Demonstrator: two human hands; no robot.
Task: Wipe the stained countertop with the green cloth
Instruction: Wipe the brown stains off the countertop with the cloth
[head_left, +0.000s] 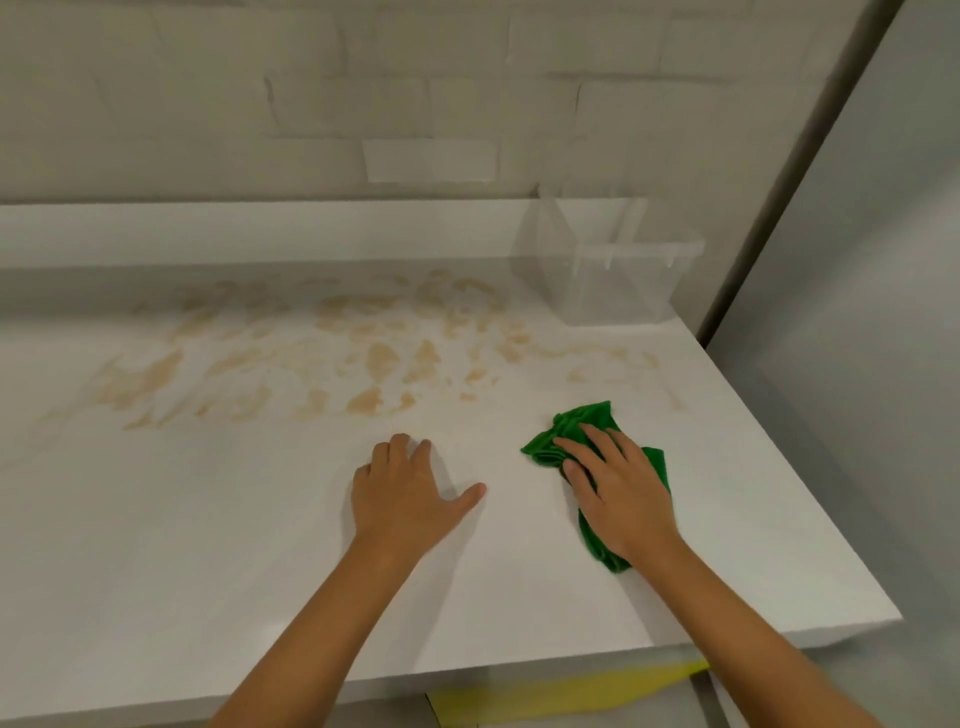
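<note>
A crumpled green cloth (582, 423) lies on the white countertop (208, 545) at the right. My right hand (618, 488) lies flat on top of it, fingers straight, pressing it down. My left hand (408, 493) rests on the bare countertop to the left of the cloth, thumb spread out and fingertips bent down onto the surface. Light brown stains (337, 353) spread across the far half of the countertop, beyond both hands. The cloth's near part is hidden under my right hand.
A clear plastic container (618, 280) stands at the back right corner by the tiled wall. A grey panel (857, 312) borders the countertop on the right. The counter's front edge runs below my forearms, with something yellow (561, 696) underneath.
</note>
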